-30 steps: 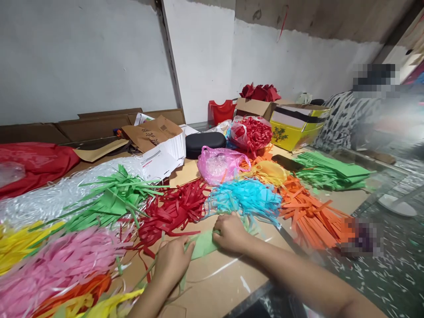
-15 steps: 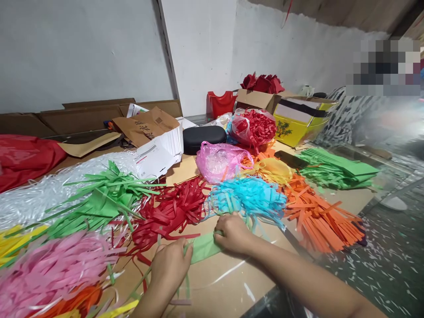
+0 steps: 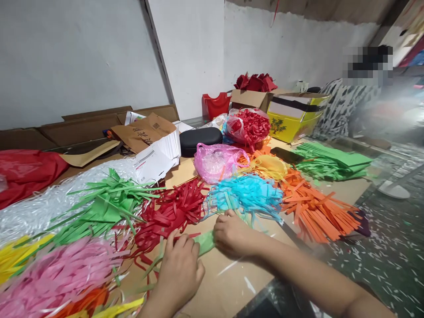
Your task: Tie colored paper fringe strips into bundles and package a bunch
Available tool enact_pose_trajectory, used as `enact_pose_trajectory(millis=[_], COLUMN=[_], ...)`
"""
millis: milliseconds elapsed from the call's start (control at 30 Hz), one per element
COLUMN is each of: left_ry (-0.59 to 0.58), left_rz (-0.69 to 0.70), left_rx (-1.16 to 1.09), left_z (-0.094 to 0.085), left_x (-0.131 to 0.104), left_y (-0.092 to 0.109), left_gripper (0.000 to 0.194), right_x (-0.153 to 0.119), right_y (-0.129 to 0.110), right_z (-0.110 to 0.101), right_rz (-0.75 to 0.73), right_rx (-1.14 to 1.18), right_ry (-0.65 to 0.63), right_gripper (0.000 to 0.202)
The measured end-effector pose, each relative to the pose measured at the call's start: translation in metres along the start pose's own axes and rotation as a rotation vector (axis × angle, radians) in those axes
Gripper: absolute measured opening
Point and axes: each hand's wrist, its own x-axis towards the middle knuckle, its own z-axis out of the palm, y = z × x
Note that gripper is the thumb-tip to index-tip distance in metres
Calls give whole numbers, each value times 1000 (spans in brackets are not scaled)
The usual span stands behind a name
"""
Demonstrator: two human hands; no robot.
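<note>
A light green paper piece [image 3: 206,242] with fringed strips lies low over the brown board, between my two hands. My right hand [image 3: 232,234] is closed on its right end, just below the light blue fringed paper [image 3: 248,194]. At the other end, my left hand [image 3: 180,265] rests with bent fingers over the strips, its thumb at the right; its fingertips are partly hidden, so its hold is unclear. Dark red fringed paper [image 3: 172,212] lies just beyond my left hand.
Pink [image 3: 62,274], green [image 3: 102,205] and orange fringed bundles [image 3: 318,205] surround the brown board [image 3: 238,278]. Behind are a pink plastic bag [image 3: 215,163], black case [image 3: 201,140] and yellow box [image 3: 291,121]. A person in patterned clothing [image 3: 344,104] is at the back right.
My left hand has turned more palm-down and its fingers have spread over the green strips. My right hand stays at the right end. The view has shifted slightly.
</note>
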Motion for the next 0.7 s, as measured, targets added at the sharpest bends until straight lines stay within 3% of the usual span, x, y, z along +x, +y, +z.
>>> enact_pose_trajectory(millis=[133,267,433,700], left_ry=[42,52,-64,2], left_rz=[-46,-48,-152,-238], left_rx=[17,-61,-259,-205], left_z=[8,16,22,26], left_x=[2,1,4,11], left_y=[-2,-23,-49,-41], left_gripper=[23,26,28,35], right_x=[3,6,9,16], right_y=[-4,-1,14,6], right_z=[1,6,12,27], right_rz=[67,90,307,400], right_rx=[50,80,201,97], right_ry=[78,-11,-33,15], right_gripper=[17,15,21,20])
